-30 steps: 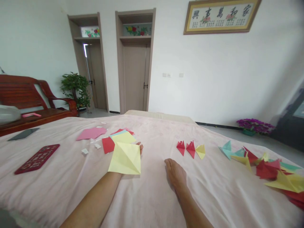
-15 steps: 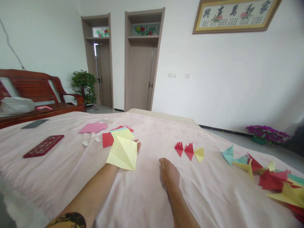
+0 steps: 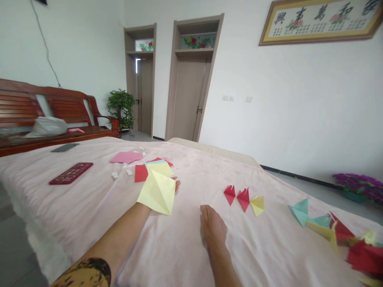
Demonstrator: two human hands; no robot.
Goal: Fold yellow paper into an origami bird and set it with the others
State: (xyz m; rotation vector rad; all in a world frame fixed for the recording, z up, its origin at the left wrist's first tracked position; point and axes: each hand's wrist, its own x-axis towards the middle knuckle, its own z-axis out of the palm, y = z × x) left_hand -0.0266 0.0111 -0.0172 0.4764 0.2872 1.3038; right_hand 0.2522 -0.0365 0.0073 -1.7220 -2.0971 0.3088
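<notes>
A creased yellow paper square (image 3: 158,193) covers most of my left hand (image 3: 178,185). Only the fingertips show past its right edge, and the grip beneath the sheet is hidden. To the right, my right hand (image 3: 214,227) rests on the pink cloth (image 3: 185,247), its fingers together and curled, with no object showing in them. Behind the yellow square lie another yellow sheet (image 3: 163,168) and a red sheet (image 3: 140,173). Right of my right hand stand two small red folded paper cranes (image 3: 229,195) (image 3: 243,199) and a yellow folded piece (image 3: 257,205).
More folded paper pieces (image 3: 366,255) in red, yellow and teal are heaped at the right edge. On the left lie pink papers (image 3: 127,157), white scraps (image 3: 115,175), a dark red patterned case (image 3: 71,173) and a dark flat phone-like object (image 3: 65,147). A wooden bench (image 3: 60,101) stands beyond.
The view has swung left, so the room and the things on the cloth appear further right. Both hands and the yellow square keep nearly the same pose.
</notes>
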